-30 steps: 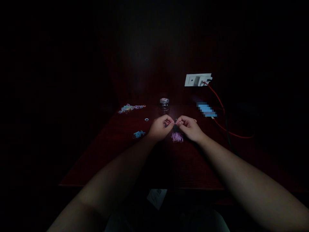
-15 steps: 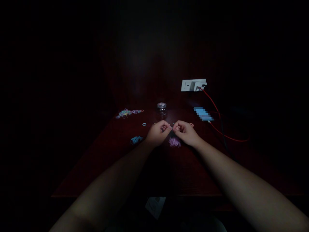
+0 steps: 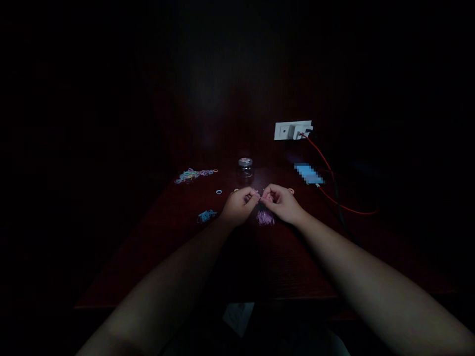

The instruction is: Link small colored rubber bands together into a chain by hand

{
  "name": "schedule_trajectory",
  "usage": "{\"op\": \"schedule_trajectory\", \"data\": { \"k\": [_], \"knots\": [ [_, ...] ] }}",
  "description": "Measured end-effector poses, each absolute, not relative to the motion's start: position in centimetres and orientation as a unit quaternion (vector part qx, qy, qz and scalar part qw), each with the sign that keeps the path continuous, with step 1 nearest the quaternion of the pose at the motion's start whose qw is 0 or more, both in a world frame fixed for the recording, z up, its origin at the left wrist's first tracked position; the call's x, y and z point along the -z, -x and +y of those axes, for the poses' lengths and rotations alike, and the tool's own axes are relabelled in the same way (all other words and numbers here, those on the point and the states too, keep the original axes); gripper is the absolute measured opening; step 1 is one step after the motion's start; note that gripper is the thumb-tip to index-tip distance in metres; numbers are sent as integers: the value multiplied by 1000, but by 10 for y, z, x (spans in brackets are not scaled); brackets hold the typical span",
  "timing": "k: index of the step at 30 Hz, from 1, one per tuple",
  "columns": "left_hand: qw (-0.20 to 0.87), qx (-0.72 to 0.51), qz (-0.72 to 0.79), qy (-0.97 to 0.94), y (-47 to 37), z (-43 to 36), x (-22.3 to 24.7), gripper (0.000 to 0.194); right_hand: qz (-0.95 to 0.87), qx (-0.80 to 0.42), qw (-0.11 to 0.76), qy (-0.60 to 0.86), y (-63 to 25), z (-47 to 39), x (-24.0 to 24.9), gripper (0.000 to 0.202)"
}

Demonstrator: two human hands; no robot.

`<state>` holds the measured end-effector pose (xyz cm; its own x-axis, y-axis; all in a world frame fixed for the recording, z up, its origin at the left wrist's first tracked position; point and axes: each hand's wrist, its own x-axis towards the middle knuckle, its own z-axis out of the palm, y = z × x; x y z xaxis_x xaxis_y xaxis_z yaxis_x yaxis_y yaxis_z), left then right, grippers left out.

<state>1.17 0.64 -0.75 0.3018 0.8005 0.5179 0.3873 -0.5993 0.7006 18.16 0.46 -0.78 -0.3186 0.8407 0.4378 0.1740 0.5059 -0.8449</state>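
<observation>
Shadow is veiling the table (image 3: 282,269); our left hand (image 3: 238,205) and right hand (image 3: 282,202) are pinching narrowly, any contents indiscernible; the jar lid (image 3: 245,161) is blurring illegibly.

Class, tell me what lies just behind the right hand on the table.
An orange ring shows just beyond the right hand, seemingly partly covered. Whatever else is directly behind the hand is hidden and cannot be seen.

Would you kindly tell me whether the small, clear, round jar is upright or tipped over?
Upright: the clear round jar stands on the dark red wooden table, its patterned top facing up.
</observation>
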Motion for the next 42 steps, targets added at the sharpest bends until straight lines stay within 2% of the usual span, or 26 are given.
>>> {"op": "schedule_trajectory", "data": {
  "k": [6,12,24,42],
  "knots": [
    [211,-471,396,-760,-13,11,12,14,-729,-349,478,345,-182,5,8,18],
    [218,-473,391,-759,-13,11,13,14,-726,-369,469,343,-181,3,7,22],
    [216,-485,391,-752,-13,10,12,10,-756,-296,461,359,-184,6,7,11],
    [218,-498,386,-745,-14,9,12,7,-761,-274,463,363,-185,7,6,15]
  ]
}}
